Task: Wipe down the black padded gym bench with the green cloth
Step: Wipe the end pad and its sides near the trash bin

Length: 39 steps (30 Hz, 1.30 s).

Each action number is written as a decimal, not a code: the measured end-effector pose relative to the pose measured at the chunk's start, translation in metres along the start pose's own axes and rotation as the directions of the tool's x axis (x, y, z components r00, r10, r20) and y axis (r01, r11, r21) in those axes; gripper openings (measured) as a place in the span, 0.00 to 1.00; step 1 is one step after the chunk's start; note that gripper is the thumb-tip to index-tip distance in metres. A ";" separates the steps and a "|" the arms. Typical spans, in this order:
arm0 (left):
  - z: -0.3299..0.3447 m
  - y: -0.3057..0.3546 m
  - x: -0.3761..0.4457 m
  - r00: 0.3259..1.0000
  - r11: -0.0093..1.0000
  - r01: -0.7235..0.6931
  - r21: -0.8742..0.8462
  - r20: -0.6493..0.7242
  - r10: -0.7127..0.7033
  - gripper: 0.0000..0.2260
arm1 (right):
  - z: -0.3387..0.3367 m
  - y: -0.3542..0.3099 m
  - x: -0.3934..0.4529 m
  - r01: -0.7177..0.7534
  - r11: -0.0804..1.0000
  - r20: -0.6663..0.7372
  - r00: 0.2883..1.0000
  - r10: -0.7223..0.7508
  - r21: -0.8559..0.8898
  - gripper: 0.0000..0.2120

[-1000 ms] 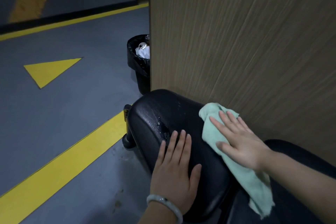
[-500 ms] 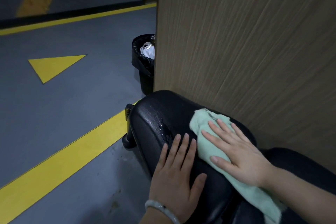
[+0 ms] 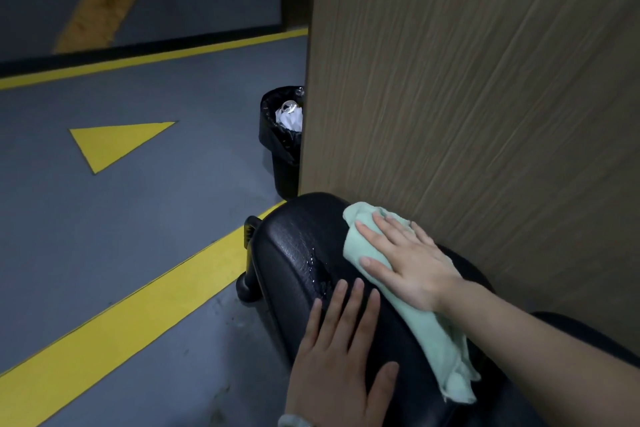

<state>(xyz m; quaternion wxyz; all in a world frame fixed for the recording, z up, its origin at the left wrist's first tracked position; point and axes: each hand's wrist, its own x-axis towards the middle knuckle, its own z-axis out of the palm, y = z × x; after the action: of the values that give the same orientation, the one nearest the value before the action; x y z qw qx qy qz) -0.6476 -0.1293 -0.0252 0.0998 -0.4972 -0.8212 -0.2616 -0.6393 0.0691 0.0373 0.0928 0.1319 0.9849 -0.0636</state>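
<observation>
Green cloth (image 3: 372, 246) lies on top of the black padded bench (image 3: 291, 250), near the rounded far end. The right hand (image 3: 410, 262) lies flat on the cloth with its fingers straight and spread a little, pressing it down onto the pad. It does not curl round the cloth. The bunched front part of the cloth sticks out past the fingertips, and the rest of it runs back under the palm and the wrist. That long tail hangs loose over the pad, close to the person's right arm.

The left hand (image 3: 341, 362) rests flat on the bare black pad, on the near left side. Its fingers are straight and point toward the far end of the bench. It holds nothing. Its fingertips are just beside the cloth but do not touch it. A pale bracelet (image 3: 294, 421) sits on the left wrist at the bottom edge of the view.

Shiny wet spots (image 3: 313, 269) show on the pad between the left fingertips and the far end.

A wooden wall panel (image 3: 485, 80) stands right beside the bench, on the right. A black trash bin (image 3: 282, 149) with white paper inside stands past the bench, by the corner of the panel. The grey floor (image 3: 138, 218) has yellow lines and a yellow triangle (image 3: 110, 142) painted on it.
</observation>
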 end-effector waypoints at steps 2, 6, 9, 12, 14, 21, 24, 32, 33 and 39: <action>-0.001 0.000 -0.001 1.000 1.000 0.001 -0.004 -0.005 -0.001 0.32 | 0.000 0.001 -0.016 0.099 0.995 0.007 0.995 -0.099 -0.028 0.28; -0.002 0.000 -0.003 1.000 1.000 -0.009 -0.024 -0.021 0.009 0.31 | 0.011 0.020 -0.061 0.191 0.982 -0.027 0.981 -0.191 -0.012 0.28; -0.004 0.001 -0.003 1.000 0.999 0.004 -0.033 -0.021 -0.005 0.31 | 0.016 0.040 -0.080 0.147 0.987 -0.047 0.988 -0.144 0.059 0.28; -0.004 0.003 -0.002 1.000 0.999 0.008 -0.041 -0.027 -0.009 0.31 | 0.013 0.048 -0.074 0.079 0.992 -0.037 0.996 -0.076 0.097 0.29; -0.003 0.003 -0.003 0.999 0.999 0.016 -0.040 -0.027 -0.017 0.31 | 0.009 0.048 -0.062 0.032 0.998 -0.015 0.999 -0.031 0.063 0.31; -0.003 0.003 -0.002 1.000 0.999 0.024 -0.043 -0.006 -0.024 0.31 | 0.002 0.036 -0.029 -0.082 0.996 0.021 0.996 0.081 0.034 0.31; -0.005 0.003 -0.003 0.999 0.999 0.026 -0.042 0.021 -0.025 0.30 | 0.008 0.026 -0.051 -0.030 1.000 0.008 1.000 0.030 -0.005 0.33; -0.009 0.006 -0.003 0.994 0.998 0.042 -0.047 0.104 -0.037 0.27 | 0.016 0.041 -0.082 -0.076 0.986 0.000 0.997 0.077 0.148 0.33; -0.008 0.006 -0.003 0.995 0.998 0.042 -0.052 0.098 -0.037 0.27 | 0.015 0.042 -0.075 -0.112 0.983 0.004 0.994 0.113 0.149 0.33; -0.007 0.006 -0.003 0.998 0.998 0.018 -0.062 0.063 -0.014 0.27 | 0.007 0.037 -0.043 -0.216 0.973 0.031 0.976 0.214 0.082 0.34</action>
<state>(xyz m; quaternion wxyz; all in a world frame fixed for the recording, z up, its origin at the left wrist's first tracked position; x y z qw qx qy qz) -0.6420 -0.1330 -0.0189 0.0564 -0.5015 -0.8192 -0.2723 -0.5877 0.0929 0.0356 0.1042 0.2407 0.9601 -0.0965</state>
